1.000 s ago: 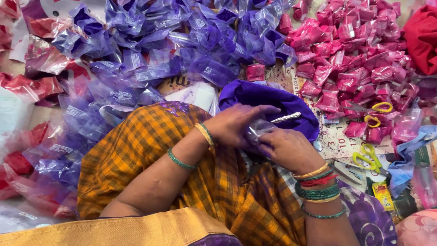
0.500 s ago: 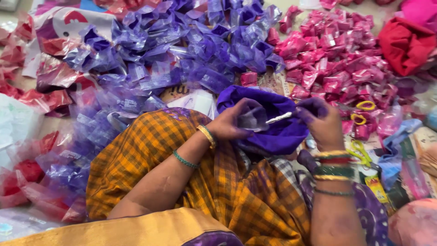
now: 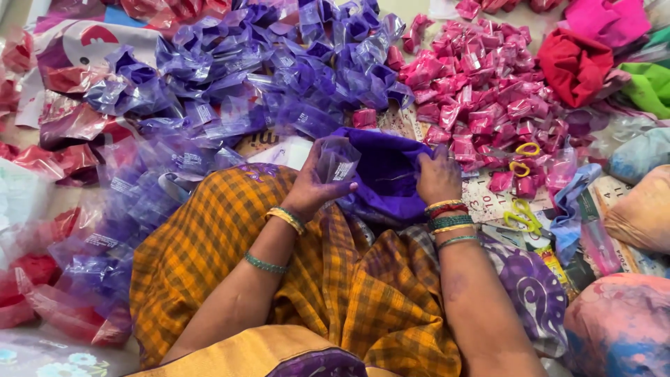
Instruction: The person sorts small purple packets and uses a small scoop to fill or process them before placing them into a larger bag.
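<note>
The left hand (image 3: 310,187) pinches a small clear pouch (image 3: 337,160) by its lower edge, above the lap. The right hand (image 3: 438,178) clenches the rim of the purple bag (image 3: 387,174). The pouch looks light, limp and slippery, best held at its edges.

- skirt (image 3: 230,258): orange-brown check
- powder bag (image 3: 391,174): deep purple
- far-left packets (image 3: 230,98): clear purple
- far-right packets (image 3: 481,91): pink
- scissors (image 3: 520,216): yellow handles
- bangles (image 3: 447,213): gold, red, green
</note>
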